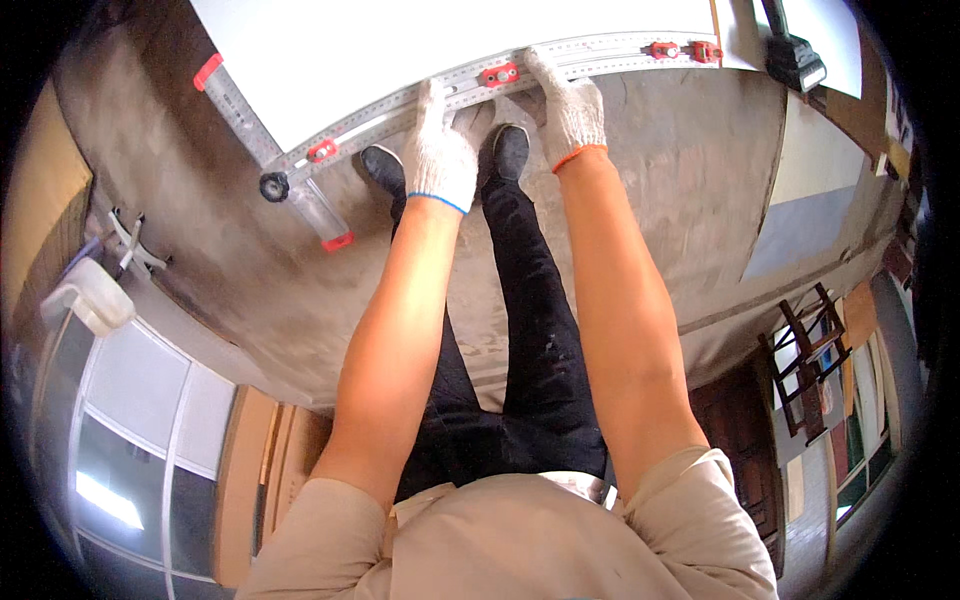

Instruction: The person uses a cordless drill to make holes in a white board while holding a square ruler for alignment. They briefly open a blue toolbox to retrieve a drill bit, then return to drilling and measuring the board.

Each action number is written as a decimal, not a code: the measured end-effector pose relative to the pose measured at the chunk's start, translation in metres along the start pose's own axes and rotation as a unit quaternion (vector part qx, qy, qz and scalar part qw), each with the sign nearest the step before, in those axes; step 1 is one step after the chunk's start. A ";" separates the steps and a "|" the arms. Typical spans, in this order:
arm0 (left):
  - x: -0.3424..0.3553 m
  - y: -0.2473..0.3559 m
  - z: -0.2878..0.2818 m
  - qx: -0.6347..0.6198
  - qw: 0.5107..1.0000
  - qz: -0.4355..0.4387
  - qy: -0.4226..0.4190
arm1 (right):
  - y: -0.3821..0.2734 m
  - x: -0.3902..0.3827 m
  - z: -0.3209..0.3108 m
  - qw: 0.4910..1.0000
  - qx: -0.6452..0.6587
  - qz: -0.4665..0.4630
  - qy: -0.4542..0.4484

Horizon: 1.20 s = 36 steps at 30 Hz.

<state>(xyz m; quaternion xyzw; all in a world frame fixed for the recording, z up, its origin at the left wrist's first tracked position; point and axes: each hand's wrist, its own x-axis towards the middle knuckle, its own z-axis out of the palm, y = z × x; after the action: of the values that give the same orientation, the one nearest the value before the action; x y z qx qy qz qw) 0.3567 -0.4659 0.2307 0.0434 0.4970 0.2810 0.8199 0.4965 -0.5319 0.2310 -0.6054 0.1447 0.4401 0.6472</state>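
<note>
Floor: bare, dusty concrete workshop floor (650,200), with framed panels leaning at the right edge and a glazed partition at the lower left.
Person: stands bent over, black trousers and dark shoes (510,150) directly under the hands, both forearms stretched forward.
Left hand (438,150): in a white knit glove with a blue cuff, palm down, fingers (432,100) flat and spread on the metal rule; it presses, it does not grip.
Right hand (570,105): white glove with an orange cuff, fingers (545,70) splayed flat over the rule just right of a red stop; nothing is clasped.
Straightedge: a long aluminium T-square rule (600,55) with red sliding stops (498,74) lies along the near edge of the white board (450,40), its cross arm (275,165) with red end caps at the left.
Doing it well: I judge steady, even downward pressure from both palms matters most, with the rule's edge flush to the board's edge and the hands kept apart so neither end creeps.
Far: a black tool (795,60) rests beyond the board's right corner.
</note>
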 end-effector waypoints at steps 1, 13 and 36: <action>0.002 -0.002 0.000 -0.002 1.000 0.008 0.000 | 0.001 0.001 -0.001 1.000 -0.006 0.000 -0.001; 0.014 -0.008 -0.014 0.039 0.996 0.071 -0.024 | 0.016 0.009 -0.009 0.992 0.025 0.049 -0.110; -0.001 -0.004 -0.005 0.020 0.997 0.070 -0.008 | -0.311 0.151 -0.134 0.478 -0.819 -0.254 0.191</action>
<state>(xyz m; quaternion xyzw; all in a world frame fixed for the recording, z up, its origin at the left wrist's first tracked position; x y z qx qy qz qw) 0.3536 -0.4705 0.2277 0.0965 0.4913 0.3272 0.8014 0.8602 -0.5566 0.2961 -0.9401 -0.3214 0.0491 -0.1027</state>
